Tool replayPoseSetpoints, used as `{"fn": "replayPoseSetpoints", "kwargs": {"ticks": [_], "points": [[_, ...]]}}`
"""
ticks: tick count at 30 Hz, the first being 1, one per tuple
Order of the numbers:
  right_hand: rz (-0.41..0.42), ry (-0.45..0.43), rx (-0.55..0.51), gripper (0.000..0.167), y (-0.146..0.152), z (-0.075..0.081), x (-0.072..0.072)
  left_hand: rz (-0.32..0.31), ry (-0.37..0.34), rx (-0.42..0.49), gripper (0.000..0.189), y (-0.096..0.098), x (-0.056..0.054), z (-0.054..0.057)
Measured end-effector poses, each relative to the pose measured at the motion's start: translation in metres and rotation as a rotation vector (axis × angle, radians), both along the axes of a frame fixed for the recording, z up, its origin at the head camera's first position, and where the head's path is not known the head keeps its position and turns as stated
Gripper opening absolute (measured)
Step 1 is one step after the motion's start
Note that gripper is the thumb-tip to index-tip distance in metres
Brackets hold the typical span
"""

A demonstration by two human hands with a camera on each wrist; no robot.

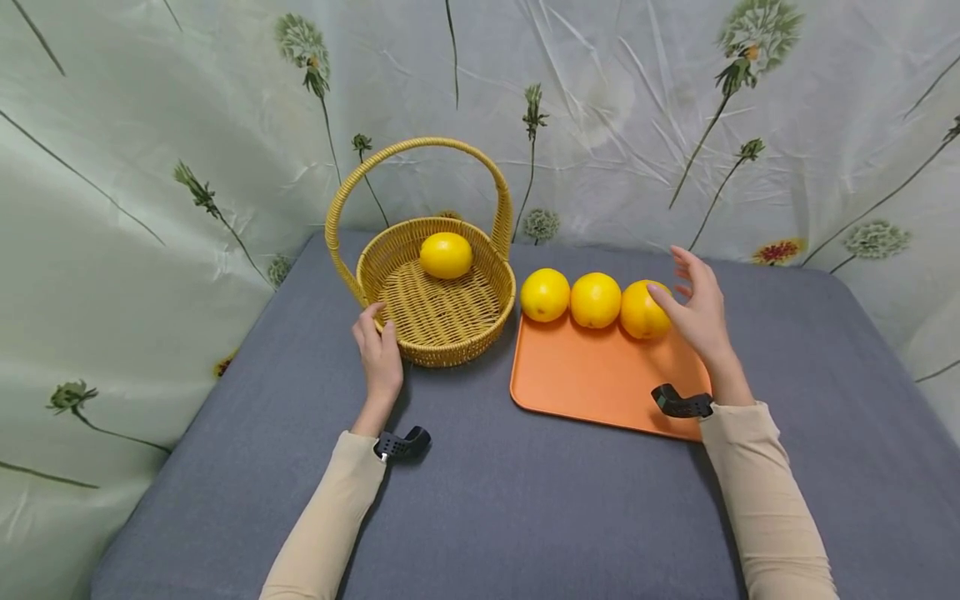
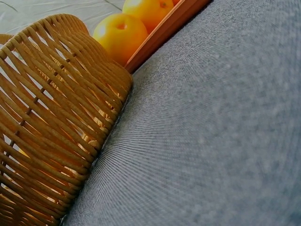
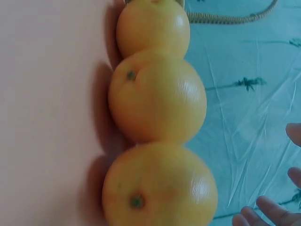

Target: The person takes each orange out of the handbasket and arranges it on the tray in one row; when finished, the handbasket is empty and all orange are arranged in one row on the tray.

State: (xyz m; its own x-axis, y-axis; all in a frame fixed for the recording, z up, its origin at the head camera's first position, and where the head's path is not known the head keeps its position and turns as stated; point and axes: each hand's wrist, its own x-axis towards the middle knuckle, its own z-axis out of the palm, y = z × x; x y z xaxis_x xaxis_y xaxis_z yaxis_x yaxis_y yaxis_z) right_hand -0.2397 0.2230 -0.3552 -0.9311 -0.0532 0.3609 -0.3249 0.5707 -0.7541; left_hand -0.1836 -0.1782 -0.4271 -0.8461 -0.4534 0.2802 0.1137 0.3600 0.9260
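Observation:
My left hand [image 1: 380, 354] holds the near left rim of a round wicker basket [image 1: 450, 357] with a tall arched handle, close to where the handle meets the rim. Inside the basket, toward its back wall, lies one yellow-orange orange [image 1: 446, 255]. Three more oranges [image 1: 596, 300] sit in a row along the far edge of an orange tray [image 1: 592, 375]. At the right end of that row, my right hand [image 1: 705, 312] hovers with fingers spread beside the last orange [image 3: 160, 188]. The left wrist view shows the basket's woven side [image 2: 56, 113] but no hand.
The tray stands just right of the basket on a table covered in grey cloth [image 1: 480, 500]. Behind the table hangs a pale curtain [image 1: 600, 125] printed with dandelions. A black wrist camera [image 1: 405, 444] is strapped on each wrist.

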Motion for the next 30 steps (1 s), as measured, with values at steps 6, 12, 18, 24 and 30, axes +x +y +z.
{"fn": "replayPoseSetpoints", "kwargs": {"ticks": [6, 12, 18, 24, 30], "points": [[0.042, 0.071, -0.024, 0.057, -0.018, 0.003, -0.003, 0.008, -0.007, -0.007, 0.037, 0.000, 0.000, -0.001], [0.089, 0.099, -0.034, 0.051, -0.045, 0.020, 0.007, 0.012, -0.006, -0.012, 0.037, 0.000, 0.001, 0.000], [0.144, 0.126, -0.033, 0.050, -0.063, 0.025, 0.003, 0.011, 0.003, -0.013, 0.037, 0.000, -0.001, 0.000], [0.211, 0.140, -0.046, 0.048, -0.085, 0.043, 0.012, 0.012, 0.018, -0.025, 0.037, 0.000, 0.000, 0.000], [0.247, 0.164, -0.042, 0.049, -0.096, 0.030, -0.007, 0.012, 0.024, -0.036, 0.036, 0.001, 0.000, 0.000]]}}
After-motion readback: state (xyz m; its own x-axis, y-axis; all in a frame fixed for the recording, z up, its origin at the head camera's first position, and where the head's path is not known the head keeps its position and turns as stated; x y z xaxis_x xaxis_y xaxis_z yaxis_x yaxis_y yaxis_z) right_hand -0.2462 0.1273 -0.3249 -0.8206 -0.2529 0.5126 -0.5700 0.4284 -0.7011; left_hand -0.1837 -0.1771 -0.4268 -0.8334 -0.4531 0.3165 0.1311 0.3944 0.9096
